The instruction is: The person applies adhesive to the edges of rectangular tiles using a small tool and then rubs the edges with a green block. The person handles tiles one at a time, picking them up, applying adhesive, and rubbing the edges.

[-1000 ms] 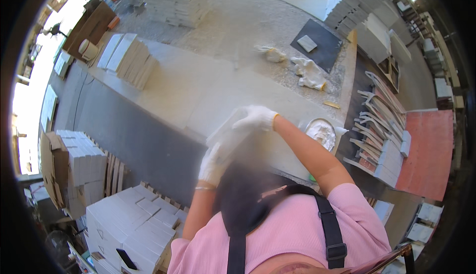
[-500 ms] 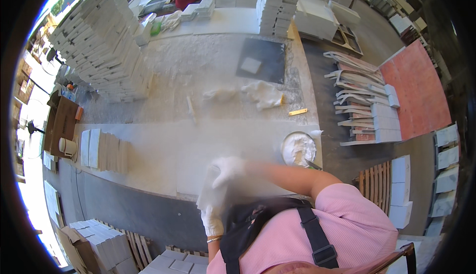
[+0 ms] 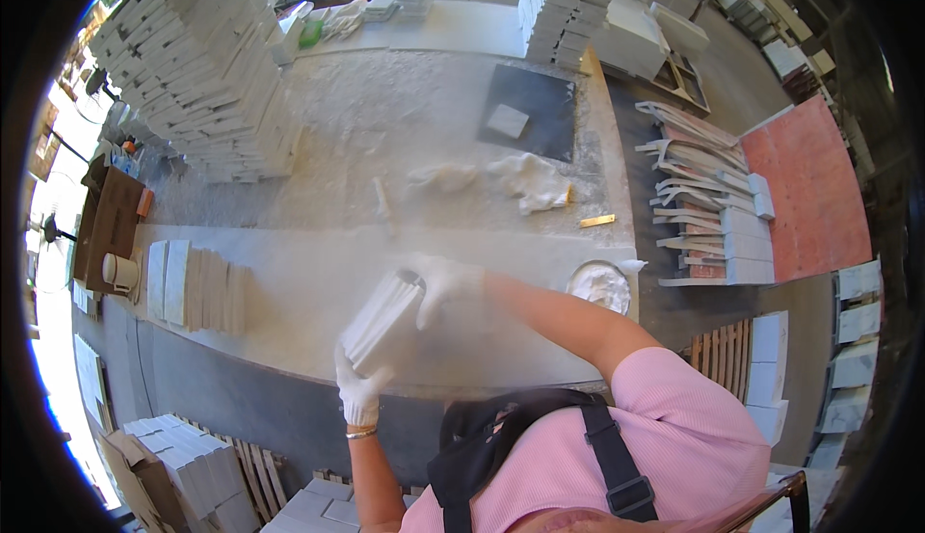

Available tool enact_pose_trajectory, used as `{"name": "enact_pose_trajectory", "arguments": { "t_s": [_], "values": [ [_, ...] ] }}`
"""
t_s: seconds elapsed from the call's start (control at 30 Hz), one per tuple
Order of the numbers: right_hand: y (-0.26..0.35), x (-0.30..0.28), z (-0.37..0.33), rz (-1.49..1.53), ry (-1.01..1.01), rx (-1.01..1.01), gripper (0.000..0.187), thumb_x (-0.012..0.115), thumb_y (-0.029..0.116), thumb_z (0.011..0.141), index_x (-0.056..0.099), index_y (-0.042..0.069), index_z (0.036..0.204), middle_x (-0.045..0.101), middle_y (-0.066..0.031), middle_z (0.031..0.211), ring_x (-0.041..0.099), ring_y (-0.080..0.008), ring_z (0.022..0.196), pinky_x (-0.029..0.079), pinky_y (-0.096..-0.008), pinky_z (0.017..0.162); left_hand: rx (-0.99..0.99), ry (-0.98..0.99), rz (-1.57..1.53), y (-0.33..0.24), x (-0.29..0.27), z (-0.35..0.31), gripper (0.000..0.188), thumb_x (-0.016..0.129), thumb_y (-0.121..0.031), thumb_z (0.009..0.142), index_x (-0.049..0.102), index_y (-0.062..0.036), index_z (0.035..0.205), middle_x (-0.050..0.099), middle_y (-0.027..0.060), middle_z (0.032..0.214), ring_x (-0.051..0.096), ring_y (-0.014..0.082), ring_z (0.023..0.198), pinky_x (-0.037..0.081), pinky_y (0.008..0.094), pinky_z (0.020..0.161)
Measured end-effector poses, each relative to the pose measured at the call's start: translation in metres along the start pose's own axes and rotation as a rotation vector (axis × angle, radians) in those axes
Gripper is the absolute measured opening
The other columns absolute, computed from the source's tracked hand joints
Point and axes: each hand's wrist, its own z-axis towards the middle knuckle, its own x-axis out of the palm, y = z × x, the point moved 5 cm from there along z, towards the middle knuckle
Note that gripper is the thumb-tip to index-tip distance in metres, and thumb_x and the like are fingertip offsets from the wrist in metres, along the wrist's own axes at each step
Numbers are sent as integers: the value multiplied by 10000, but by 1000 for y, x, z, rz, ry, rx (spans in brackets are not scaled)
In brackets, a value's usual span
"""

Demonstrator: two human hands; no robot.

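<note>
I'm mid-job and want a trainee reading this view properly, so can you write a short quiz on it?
1. True or false: the left hand and the right hand are both bare.
2. Fill in: the round bowl of white material stands to the ___ of the held slabs in the picture.
3. What lies on the dark square sheet?
A) a cardboard box
B) a white tile
C) a mug

Key:
1. False; both wear white gloves.
2. Right.
3. B.
</note>
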Motion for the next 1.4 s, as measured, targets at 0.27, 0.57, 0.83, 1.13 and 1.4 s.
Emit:
{"name": "enact_pose_trajectory", "arguments": {
  "t_s": [0.27, 0.57, 0.83, 1.13, 1.4],
  "values": [
    [-17, -1, -8, -679, -263, -142, 1185, 919, 176, 545, 401, 44, 1602, 476, -209, 1540, 458, -366, 1464, 396, -394, 1218, -132, 20, 760, 13, 5, 40, 1293, 992, -324, 515, 316, 9, 1566, 568, 257, 1396, 622, 421, 1254, 551, 487, 1044],
    [-55, -16, -30, -108, -231, -26, 1079, 839, 382, 865, 237, -6, 1671, 491, -164, 1579, 461, -251, 1476, 357, -382, 1232, -156, -26, 173, 75, -4, 27, 1259, 834, -648, 735, 253, 4, 1642, 533, 173, 1325, 577, 292, 1115, 531, 409, 967],
    [-104, -2, -9, 32, -408, -108, 905, 450, 579, 1102, 255, -136, 1622, 510, -151, 1548, 403, -241, 1487, 207, -369, 1269, 0, -109, -142, 138, 26, 30, 998, 442, -659, 1048, 203, 101, 1649, 408, 227, 1616, 359, 322, 1480, 270, 426, 1220],
    [-53, -1, -11, 41, -282, -126, 1093, 658, 655, 944, 266, -95, 1637, 396, -206, 1664, 344, -271, 1553, 212, -378, 1279, 153, -229, -161, 90, 31, 37, 912, 500, -626, 1061, 346, 110, 1577, 486, 217, 1556, 448, 313, 1449, 352, 421, 1207],
    [-30, -33, -24, -539, -19, 266, 1343, 946, 367, 601, 227, 46, 1689, 486, -264, 1590, 464, -348, 1494, 373, -396, 1221, -30, 127, 176, 64, 8, 45, 1171, 769, -602, 832, 223, 34, 1649, 523, 293, 1530, 550, 405, 1398, 453, 436, 1148]
  ]
}}
